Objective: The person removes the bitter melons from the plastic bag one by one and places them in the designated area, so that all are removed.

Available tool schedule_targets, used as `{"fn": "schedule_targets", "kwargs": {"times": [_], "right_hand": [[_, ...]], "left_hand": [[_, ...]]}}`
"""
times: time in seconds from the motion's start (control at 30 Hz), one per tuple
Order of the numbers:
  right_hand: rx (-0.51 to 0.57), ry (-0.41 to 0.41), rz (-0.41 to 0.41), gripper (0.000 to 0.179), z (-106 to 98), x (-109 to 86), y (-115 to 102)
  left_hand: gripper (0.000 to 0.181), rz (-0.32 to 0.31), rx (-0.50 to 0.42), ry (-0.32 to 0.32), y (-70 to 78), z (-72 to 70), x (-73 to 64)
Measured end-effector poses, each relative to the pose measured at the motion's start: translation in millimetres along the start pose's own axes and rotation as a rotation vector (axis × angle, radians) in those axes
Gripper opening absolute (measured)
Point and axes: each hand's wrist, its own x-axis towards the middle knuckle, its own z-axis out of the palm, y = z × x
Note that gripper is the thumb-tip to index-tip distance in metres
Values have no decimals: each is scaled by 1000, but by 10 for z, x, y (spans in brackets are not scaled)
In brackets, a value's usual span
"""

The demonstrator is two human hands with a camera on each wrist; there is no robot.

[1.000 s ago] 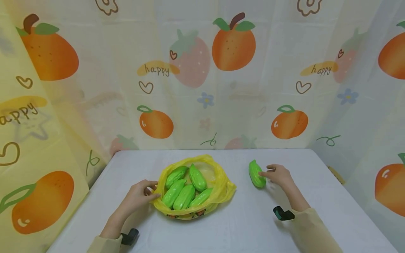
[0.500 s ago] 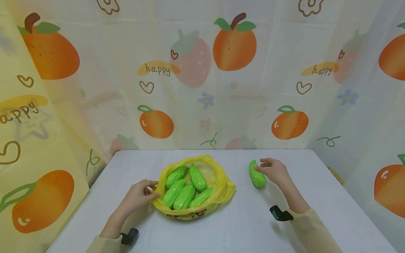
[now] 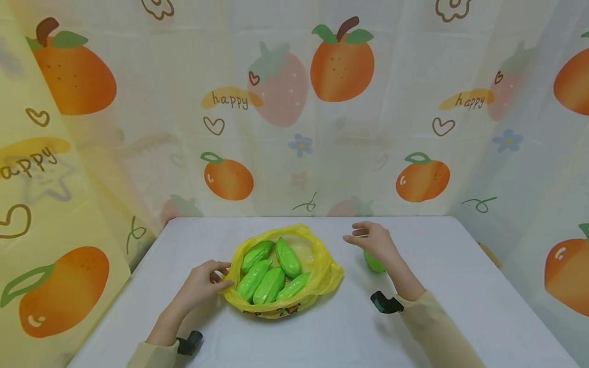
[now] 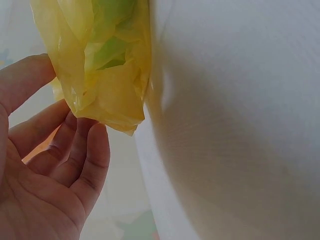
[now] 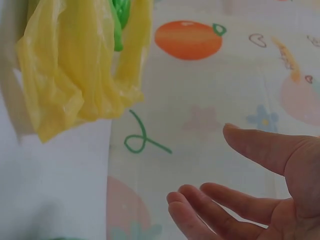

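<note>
Head cam: high at near edge of table (image 3: 414, 332), looks forward & down, takes in whole tabletop plus curtain (image 3: 294, 102) at far side. Left wrist cam: very close, low by left hand (image 4: 45, 175), faces right toward yellow bag (image 4: 100, 65); table runs up right side of frame. Right wrist cam: close, beside right hand (image 5: 260, 190), faces left & far, across to bag (image 5: 75, 70) and curtain (image 5: 210, 100). All 3 views share the bag (image 3: 280, 271).
</note>
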Motion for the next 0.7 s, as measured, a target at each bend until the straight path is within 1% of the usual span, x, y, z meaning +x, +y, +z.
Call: {"fn": "schedule_targets", "kwargs": {"times": [0.2,0.37,0.43,0.6,0.7], "right_hand": [[3,-15,-7,52,137,60,-139],[-4,-28,-50,50,262,128,-234],[-3,-40,-63,49,317,150,-279],[7,-72,-59,49,459,204,-398],[3,-91,-57,49,546,243,-454]], "left_hand": [[45,-8,2,-9,4,-3,-1],[46,-2,5,-12,4,-7,2],[46,-10,3,-11,1,-3,4],[46,-22,7,-16,-15,16,3],[47,-16,7,-17,-22,22,0]]}}
